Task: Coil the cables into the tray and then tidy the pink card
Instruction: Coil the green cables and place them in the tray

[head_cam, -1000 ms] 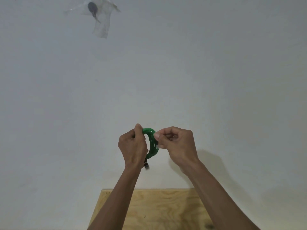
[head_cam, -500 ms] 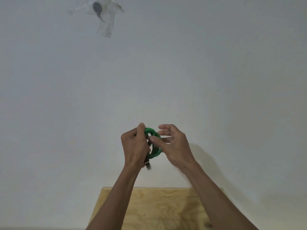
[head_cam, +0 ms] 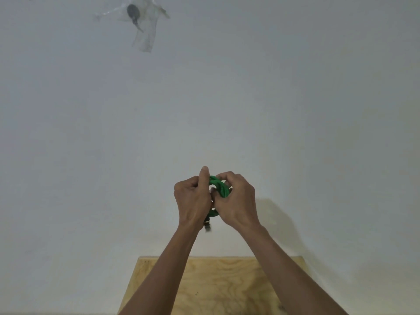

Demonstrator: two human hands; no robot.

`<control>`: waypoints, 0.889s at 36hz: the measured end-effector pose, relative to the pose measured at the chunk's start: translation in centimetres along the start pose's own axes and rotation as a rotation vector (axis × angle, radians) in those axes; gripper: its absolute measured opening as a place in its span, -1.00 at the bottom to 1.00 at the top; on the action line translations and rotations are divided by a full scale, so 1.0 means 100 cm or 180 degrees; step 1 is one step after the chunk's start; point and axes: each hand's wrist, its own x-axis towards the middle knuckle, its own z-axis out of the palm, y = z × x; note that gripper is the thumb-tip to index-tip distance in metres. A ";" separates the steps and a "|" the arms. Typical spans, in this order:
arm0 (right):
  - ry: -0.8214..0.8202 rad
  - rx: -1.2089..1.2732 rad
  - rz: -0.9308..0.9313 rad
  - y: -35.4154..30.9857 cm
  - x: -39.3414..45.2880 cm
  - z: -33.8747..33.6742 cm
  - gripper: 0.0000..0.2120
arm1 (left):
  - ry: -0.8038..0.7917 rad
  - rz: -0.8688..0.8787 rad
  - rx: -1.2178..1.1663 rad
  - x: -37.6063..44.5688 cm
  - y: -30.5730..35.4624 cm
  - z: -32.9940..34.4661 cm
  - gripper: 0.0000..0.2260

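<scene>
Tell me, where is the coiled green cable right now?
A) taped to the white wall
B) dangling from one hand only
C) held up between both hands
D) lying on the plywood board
C: the coiled green cable is gripped by both the left hand and the right hand, raised above the plywood board.

Green cable (head_cam: 220, 188), wound into a small tight coil of several loops, held in the air above the far edge of the wooden table (head_cam: 227, 280). Mostly hidden; a dark plug end hangs below, blurred.
</scene>
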 end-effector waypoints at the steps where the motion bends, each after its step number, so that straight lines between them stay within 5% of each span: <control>1: 0.0009 -0.0039 -0.0071 0.000 0.000 0.000 -0.77 | -0.0040 -0.0016 -0.0011 0.000 0.000 -0.001 -0.45; 10: -0.0439 -0.0503 0.0134 0.009 0.003 0.001 -0.88 | -0.0722 0.0135 0.0151 -0.003 -0.002 -0.007 -0.69; 18: -0.1476 -0.0321 0.0059 0.016 0.015 -0.024 -0.88 | -0.0650 -0.0128 0.0155 0.007 -0.009 -0.017 -0.69; 32: -0.0768 0.0016 -0.0198 0.021 -0.004 -0.014 -0.87 | -0.0468 -0.0109 0.0092 0.008 -0.016 -0.018 -0.66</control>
